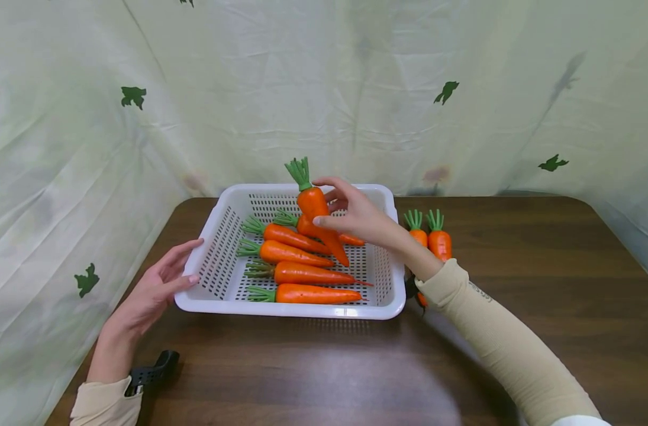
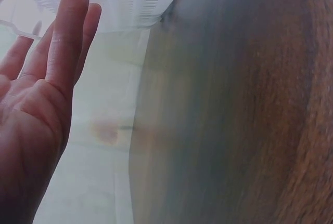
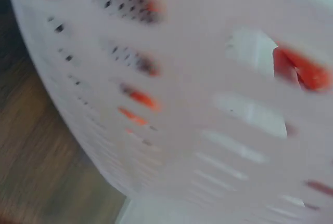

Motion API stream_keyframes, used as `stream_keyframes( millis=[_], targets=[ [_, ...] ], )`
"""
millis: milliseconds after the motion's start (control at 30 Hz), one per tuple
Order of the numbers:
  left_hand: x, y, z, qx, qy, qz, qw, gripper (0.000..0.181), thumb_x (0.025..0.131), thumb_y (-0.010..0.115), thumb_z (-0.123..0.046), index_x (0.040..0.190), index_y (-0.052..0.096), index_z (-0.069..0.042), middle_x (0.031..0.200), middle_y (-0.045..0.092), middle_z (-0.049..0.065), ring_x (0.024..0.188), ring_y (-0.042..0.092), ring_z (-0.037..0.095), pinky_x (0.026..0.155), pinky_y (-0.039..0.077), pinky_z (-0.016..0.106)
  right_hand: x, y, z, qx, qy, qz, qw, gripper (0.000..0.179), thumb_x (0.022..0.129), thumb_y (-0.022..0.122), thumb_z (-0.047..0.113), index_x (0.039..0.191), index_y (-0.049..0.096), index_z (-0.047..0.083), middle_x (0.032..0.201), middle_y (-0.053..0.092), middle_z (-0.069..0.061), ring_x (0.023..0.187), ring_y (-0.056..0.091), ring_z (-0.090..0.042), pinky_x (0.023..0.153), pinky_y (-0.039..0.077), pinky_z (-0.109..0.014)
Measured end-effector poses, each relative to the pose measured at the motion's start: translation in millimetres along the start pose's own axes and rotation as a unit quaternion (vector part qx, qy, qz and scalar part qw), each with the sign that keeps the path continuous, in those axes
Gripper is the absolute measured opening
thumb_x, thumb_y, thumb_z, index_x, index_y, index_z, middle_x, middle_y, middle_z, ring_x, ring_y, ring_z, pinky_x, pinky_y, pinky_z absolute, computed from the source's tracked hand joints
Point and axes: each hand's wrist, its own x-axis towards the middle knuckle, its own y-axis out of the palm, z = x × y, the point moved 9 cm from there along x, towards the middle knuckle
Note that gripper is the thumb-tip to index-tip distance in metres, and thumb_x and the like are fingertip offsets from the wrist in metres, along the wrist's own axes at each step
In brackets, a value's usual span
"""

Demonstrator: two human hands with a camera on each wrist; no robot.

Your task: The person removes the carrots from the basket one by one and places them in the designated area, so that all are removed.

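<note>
My right hand [image 1: 350,213] pinches a carrot [image 1: 312,204] between thumb and fingers above the white basket [image 1: 292,309]. The carrot's green top points up and away, its tip down toward the basket floor. Several other carrots [image 1: 297,255] lie side by side in the basket, leafy ends to the left; the held one partly hides the farthest. At the basket's left side, my left hand [image 1: 155,290] touches the rim with its fingertips and thumb. Its fingers look straight in the left wrist view. In the right wrist view, the perforated basket wall [image 3: 182,52] blocks the right hand.
Right of the basket, more carrots [image 1: 439,241] lie on the brown wooden table [image 1: 526,284], partly hidden by the right forearm. A pale curtain [image 1: 313,89] with green leaf shapes hangs behind the table and along its left side.
</note>
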Motion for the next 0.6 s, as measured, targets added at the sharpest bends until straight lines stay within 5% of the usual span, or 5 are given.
stream_keyframes(
  millis=[267, 600],
  targets=[
    [0.3, 0.2, 0.2, -0.002, 0.004, 0.001, 1.0, 0.063, 0.099, 0.055, -0.011, 0.154, 0.03, -0.029, 0.149, 0.035, 0.004, 0.12, 0.053, 0.015, 0.084, 0.055, 0.043, -13.4, -9, 14, 0.021, -0.012, -0.034, 0.9991, 0.058, 0.087, 0.075, 0.024, 0.139, 0.048, 0.024, 0.117, 0.06, -0.005, 0.097, 0.063, -0.023, 0.07, 0.058, -0.042],
    [0.3, 0.5, 0.9, -0.001, 0.007, 0.004, 1.0, 0.064, 0.099, 0.054, -0.01, 0.154, 0.029, -0.029, 0.149, 0.034, 0.004, 0.12, 0.053, 0.016, 0.084, 0.055, 0.043, -31.8, -20, 19, 0.049, 0.02, -0.065, 0.9965, 0.06, 0.087, 0.076, 0.026, 0.14, 0.047, 0.021, 0.115, 0.061, -0.008, 0.094, 0.066, -0.024, 0.064, 0.059, -0.047]
  ],
)
